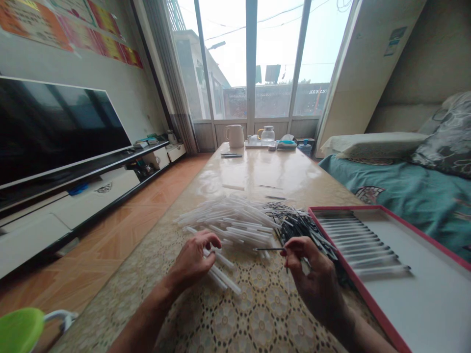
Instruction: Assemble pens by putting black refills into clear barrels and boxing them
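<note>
My right hand (312,269) pinches a thin dark pen refill (270,249) between thumb and fingers, its narrow tip pointing left. Close beside that hand lies a heap of dark refills (300,225). My left hand (196,255) is over a few loose white tubes (227,280), its fingers bent and a gap showing between thumb and forefinger. Just beyond it spreads a big pile of translucent white tubes (235,215). At the right, a shallow red-rimmed box (434,299) holds a row of white tubes with dark ends (368,245).
A patterned table (253,314) extends toward the window. At its far end stand a kettle (234,136), a glass jug (268,135) and a tissue pack (286,142). A green stool (20,328) is at lower left; a bed (423,191) flanks the right side.
</note>
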`<state>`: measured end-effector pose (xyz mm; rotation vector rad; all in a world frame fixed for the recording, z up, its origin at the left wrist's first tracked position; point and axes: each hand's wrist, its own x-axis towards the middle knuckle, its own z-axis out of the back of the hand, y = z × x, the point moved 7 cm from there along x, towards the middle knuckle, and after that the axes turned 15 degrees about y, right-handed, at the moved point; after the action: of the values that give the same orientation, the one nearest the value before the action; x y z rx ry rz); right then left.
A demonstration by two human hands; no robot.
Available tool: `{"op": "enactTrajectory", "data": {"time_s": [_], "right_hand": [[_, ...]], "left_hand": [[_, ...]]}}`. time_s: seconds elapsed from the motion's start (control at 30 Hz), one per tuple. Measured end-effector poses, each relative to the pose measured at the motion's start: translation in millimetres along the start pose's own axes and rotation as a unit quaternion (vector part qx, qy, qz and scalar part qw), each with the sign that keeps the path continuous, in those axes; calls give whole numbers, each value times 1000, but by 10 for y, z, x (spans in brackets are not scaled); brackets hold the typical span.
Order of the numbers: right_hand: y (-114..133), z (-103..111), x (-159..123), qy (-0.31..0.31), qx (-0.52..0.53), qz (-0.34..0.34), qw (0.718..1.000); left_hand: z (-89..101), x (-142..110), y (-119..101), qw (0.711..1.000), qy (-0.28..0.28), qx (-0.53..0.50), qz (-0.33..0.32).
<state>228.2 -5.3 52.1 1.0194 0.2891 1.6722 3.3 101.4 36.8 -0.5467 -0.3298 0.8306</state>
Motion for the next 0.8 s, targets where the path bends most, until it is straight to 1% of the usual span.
{"op": "enactTrajectory", "data": {"time_s": [0.07, 0.17, 0.27, 0.37, 0.47, 0.53, 0.63, 0.7, 0.8], "right_hand": [[-20, -68, 1, 25, 9, -7, 1000], [-86, -175, 2, 67, -9, -24, 997], [-135, -261, 0, 110, -35, -33, 993], [-118, -317, 7, 153, -75, -23, 985], [-82, -325, 27, 180, -109, -12, 977], [-62, -267, 47, 161, -109, -9, 981], [-33, -125, 61, 96, -88, -8, 991], [-9, -71, 57, 72, -71, -4, 995], [17, -71, 48, 71, -52, 1, 996]], "left_hand": [[-53, -3, -68, 998, 40, 38, -17], [-107, -8, -88, 995, 63, 73, -23], [-153, -2, -65, 993, 75, 90, -25], [-183, 12, -54, 991, 80, 100, -30], [-167, 23, -88, 991, 60, 107, -43], [-125, 23, -135, 992, 30, 107, -57], [-77, 17, -193, 994, -5, 88, -67], [-83, 17, -215, 995, -7, 79, -66], [-112, 21, -235, 995, -3, 75, -62]]}}
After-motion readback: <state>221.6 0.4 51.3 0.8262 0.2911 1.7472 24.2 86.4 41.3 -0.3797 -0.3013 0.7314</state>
